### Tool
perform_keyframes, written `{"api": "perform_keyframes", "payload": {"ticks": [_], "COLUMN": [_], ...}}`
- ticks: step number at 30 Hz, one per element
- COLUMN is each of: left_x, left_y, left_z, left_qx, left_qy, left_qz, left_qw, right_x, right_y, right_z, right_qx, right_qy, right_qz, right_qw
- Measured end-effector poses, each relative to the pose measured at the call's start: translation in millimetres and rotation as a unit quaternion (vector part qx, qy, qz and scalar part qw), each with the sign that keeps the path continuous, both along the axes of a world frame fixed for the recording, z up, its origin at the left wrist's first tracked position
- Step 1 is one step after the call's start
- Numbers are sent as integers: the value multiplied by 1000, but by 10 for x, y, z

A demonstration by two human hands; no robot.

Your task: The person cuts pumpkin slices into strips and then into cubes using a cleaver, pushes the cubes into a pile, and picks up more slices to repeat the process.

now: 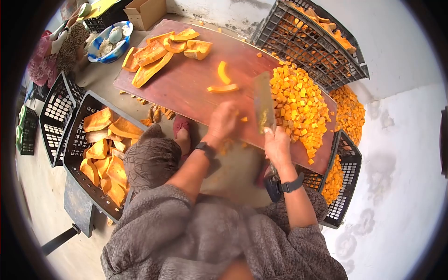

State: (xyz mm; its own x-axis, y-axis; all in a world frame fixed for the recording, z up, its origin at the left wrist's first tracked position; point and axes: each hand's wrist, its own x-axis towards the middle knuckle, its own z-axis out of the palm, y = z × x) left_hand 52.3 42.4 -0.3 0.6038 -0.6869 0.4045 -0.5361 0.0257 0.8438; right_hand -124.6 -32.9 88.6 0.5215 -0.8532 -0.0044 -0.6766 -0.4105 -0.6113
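Note:
My right hand (277,143) grips the handle of a cleaver (264,101), its broad blade upright at the near edge of a heap of diced pumpkin (298,105). My left hand (224,120) is over the near edge of the reddish board (186,88), smeared by motion, its fingers curled in outline. Just beyond it lie two narrow pumpkin strips, one curved (223,73) and one straighter (222,88). A small orange piece (244,119) sits between my left hand and the blade. Larger pumpkin wedges (151,53) are piled at the board's far left.
On my left, a black crate (74,158) holds pumpkin chunks. Another crate (339,205) at right contains diced pumpkin, and a large crate (303,46) stands behind the heap. A blue-white basin (109,58) and another person (51,56) are at the far left. Scraps (156,113) lie on the floor.

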Motion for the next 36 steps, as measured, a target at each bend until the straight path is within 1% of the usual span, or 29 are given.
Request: {"api": "perform_keyframes", "payload": {"ticks": [2,3,4,6,8,10,11,12,13,14,15,16,17,18,19,20,22,24,26,28,29,31,36], "left_x": [174,255,352,592,732,787,773,751,732,697,643,564,487,390,285,193,75,25,36,53,55,38,18], "left_y": [25,24,14,6,-13,-36,-41,-54,-72,-85,-92,-63,-41,-25,-12,6,47,64,83,69,60,60,80], "left_z": [18,63,84,96,86,75,57,42,32,21,-49,-34,-20,0,-10,-21,3,47,100,45,17,-2,-1], "left_qx": [13,12,11,18,26,70,71,83,94,94,81,70,47,71,74,76,72,67,37,27,15,15,16], "left_qy": [-101,-128,-155,-156,-157,-146,-145,-147,-149,-149,-106,-63,-101,-117,-105,-92,-81,-69,-39,-49,-60,-50,-34], "left_qz": [132,197,262,235,210,134,134,110,88,89,72,55,26,8,-7,-22,-27,-28,-43,-48,-55,-64,-63], "left_qw": [986,972,953,959,965,978,978,979,980,980,988,994,993,991,992,993,994,995,998,997,997,997,997], "right_x": [-137,-192,-205,-280,-336,-336,-343,-348,-367,-391,-410,-424,-429,-431,-413,-410,-352,-317,-293,-293,-289,-285,-222], "right_y": [112,191,322,395,413,387,347,307,256,182,105,33,-43,-108,-129,-117,13,107,175,225,241,273,366], "right_z": [-96,-92,38,15,-69,-57,-26,3,-31,-104,-155,-167,-179,-198,-181,-170,91,258,270,236,236,248,334], "right_qx": [14,-18,-9,62,50,38,36,35,35,16,-4,-2,31,64,62,64,-28,-13,3,-28,-28,-37,-41], "right_qy": [1,-2,28,61,46,31,59,85,86,70,54,54,53,52,49,49,36,54,70,69,69,74,110], "right_qz": [72,106,95,97,86,77,66,55,55,33,12,14,-26,-65,-78,-76,-32,-24,-14,22,22,55,64], "right_qw": [997,994,995,991,994,996,995,994,994,997,998,998,998,995,994,994,998,998,997,997,997,995,991]}}
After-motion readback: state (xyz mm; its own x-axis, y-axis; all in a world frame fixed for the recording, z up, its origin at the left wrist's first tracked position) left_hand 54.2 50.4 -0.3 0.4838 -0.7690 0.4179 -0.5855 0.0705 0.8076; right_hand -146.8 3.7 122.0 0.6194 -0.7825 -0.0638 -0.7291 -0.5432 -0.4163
